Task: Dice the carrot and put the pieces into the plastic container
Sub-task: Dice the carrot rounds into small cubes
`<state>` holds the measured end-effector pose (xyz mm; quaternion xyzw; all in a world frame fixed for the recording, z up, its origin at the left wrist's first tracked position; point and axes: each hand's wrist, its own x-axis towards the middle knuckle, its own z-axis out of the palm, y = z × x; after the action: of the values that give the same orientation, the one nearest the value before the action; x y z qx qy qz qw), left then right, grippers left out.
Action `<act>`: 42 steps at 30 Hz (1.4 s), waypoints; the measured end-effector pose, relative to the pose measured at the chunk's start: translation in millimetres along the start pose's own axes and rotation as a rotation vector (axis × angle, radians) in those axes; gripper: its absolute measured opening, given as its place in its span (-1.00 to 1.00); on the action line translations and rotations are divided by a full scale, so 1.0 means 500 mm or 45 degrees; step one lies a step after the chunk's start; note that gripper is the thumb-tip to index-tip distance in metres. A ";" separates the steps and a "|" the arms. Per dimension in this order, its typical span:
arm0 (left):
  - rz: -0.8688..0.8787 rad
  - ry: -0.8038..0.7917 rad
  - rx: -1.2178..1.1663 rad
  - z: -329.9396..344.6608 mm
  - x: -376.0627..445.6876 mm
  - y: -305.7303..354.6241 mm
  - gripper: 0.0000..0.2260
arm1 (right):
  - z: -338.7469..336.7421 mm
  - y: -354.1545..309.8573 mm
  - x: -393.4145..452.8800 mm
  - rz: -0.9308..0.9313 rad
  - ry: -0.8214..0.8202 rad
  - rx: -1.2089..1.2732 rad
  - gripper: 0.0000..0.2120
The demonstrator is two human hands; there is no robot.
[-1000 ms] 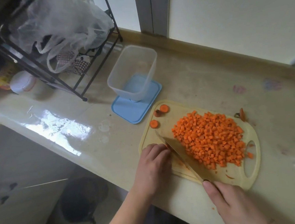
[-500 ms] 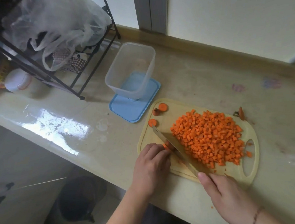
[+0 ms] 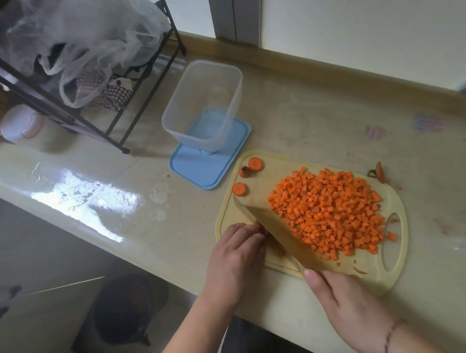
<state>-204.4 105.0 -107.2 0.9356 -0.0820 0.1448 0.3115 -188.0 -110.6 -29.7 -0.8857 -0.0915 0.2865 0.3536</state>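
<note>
A big heap of diced carrot (image 3: 331,215) covers the middle of the yellow cutting board (image 3: 279,169). My right hand (image 3: 350,307) grips the handle of a knife (image 3: 276,229), whose blade lies tilted along the heap's left side. My left hand (image 3: 236,257) rests with curled fingers on the board's near left corner, right beside the blade; whatever is under its fingertips is hidden. Three carrot end slices (image 3: 254,164) lie at the board's far left corner. The clear plastic container (image 3: 206,105) stands empty on its blue lid (image 3: 197,168), behind the board.
A black wire rack (image 3: 85,116) with plastic bags stands at the back left. A carrot top (image 3: 379,176) lies on the counter beyond the board. The counter's edge drops to a sink area at the left, with a dark bin (image 3: 125,306) on the floor below.
The knife blade has tilted over so that its flat side shows, against the heap. My left hand has stayed at the board's corner.
</note>
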 end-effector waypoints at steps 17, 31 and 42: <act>-0.082 0.043 -0.094 -0.011 0.000 0.004 -0.82 | 0.009 -0.022 0.001 0.022 -0.078 -0.019 -0.42; -0.277 0.091 -0.107 -0.018 0.034 0.021 -0.81 | -0.068 0.025 -0.042 0.176 0.035 0.155 -0.16; -0.349 0.045 0.077 0.006 0.067 0.029 -0.74 | -0.080 0.026 -0.043 0.230 0.034 0.144 -0.44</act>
<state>-175.7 89.4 -90.7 0.9442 0.0566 0.1199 0.3014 -183.1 -150.9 -5.4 -0.8727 0.0096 0.3100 0.3771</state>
